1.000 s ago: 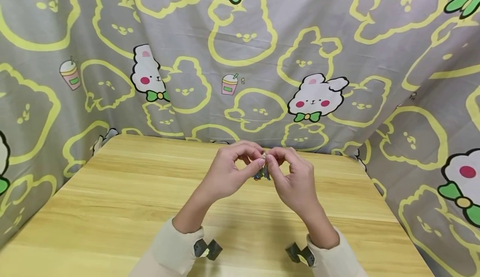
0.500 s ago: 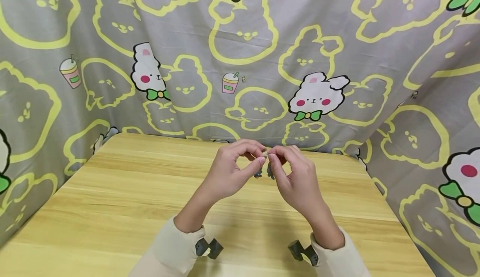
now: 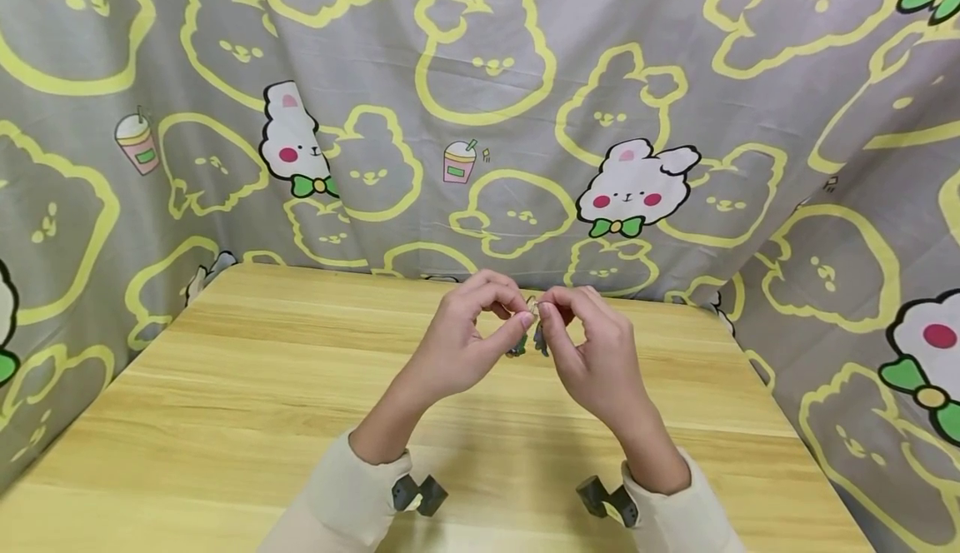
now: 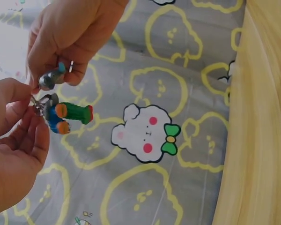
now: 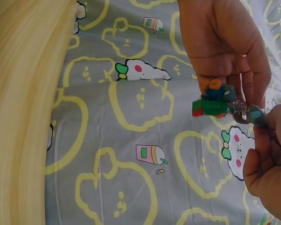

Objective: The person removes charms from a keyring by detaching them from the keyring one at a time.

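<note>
Above the table, my left hand (image 3: pixel 471 338) and right hand (image 3: pixel 600 349) meet fingertip to fingertip over a small keyring (image 3: pixel 533 306). My left thumb and fingers pinch its metal ring (image 4: pixel 36 105). From there hang a green charm with a red end (image 4: pixel 78 113) and a blue charm with orange knobs (image 4: pixel 56 121). Beside them is a small grey-blue charm (image 4: pixel 51 79), right at my right fingertips. In the right wrist view the same green charm (image 5: pixel 210 107) lies sideways below the left fingers. How the grey-blue charm joins the ring is hidden by the fingers.
A wooden table (image 3: pixel 247 403) spreads beneath both hands. Grey curtain fabric (image 3: pixel 375 62) with yellow outlines and white rabbits hangs behind it and at both sides. Black camera mounts (image 3: pixel 418 495) sit on both wrists, over pale sleeves.
The charms, close together one second ago, now hang slightly apart, the grey-blue one on the right. My right hand has shifted slightly right; both hands keep their pinch.
</note>
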Demonstrator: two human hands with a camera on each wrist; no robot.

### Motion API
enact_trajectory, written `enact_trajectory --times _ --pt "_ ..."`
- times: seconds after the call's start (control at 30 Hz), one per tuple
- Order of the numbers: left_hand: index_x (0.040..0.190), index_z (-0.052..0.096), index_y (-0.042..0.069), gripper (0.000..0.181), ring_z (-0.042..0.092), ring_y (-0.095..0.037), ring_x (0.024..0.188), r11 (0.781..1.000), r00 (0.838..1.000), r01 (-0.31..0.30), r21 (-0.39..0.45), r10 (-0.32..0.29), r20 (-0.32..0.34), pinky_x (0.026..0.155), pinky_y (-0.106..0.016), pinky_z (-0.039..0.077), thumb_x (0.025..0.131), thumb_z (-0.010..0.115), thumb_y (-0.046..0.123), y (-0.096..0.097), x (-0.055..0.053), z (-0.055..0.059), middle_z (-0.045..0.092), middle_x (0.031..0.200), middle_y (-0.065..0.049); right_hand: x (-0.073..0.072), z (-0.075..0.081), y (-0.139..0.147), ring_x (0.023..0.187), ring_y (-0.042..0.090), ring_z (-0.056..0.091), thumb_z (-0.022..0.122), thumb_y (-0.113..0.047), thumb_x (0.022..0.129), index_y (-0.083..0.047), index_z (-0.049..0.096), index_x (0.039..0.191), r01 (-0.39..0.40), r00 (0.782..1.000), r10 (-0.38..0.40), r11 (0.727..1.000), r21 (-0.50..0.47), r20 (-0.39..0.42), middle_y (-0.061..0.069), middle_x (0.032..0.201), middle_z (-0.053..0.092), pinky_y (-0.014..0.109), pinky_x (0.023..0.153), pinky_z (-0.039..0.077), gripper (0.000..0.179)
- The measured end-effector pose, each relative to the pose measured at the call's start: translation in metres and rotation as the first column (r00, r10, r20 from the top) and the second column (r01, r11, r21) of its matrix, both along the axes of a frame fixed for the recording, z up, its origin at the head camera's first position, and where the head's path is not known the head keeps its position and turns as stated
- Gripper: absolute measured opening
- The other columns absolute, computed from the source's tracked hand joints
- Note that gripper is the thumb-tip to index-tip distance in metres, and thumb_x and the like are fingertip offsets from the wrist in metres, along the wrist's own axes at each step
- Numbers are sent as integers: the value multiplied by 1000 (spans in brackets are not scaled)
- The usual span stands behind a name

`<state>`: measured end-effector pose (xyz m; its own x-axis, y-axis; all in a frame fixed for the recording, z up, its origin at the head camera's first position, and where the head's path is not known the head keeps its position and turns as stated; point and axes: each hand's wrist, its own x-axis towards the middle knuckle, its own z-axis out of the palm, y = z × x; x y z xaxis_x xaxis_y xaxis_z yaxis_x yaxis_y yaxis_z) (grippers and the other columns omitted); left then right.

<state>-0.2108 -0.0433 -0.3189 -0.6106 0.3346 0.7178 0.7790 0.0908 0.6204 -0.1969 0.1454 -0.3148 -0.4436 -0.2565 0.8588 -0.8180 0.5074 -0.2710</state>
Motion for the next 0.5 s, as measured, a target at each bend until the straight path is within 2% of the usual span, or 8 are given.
enact_trajectory --times 0.27,0.5 --pt "97 67 2 6 59 -17 95 996 996 79 37 -81 38 85 -32 56 99 68 7 3 0 -1 60 106 -5 -2 0 3 77 13 58 69 4 93 -3 70 99 16 999 -15 1000 -6 32 3 84 63 17 70 47 9" --pt "98 66 3 2 58 -20 95 989 989 130 67 -134 61 84 -31 55 97 68 1 3 1 0 60 107 -6 -3 1 5 77 12 58 68 5 93 -4 70 100 -12 999 12 1000 -19 42 2 84 63 18 69 47 12"
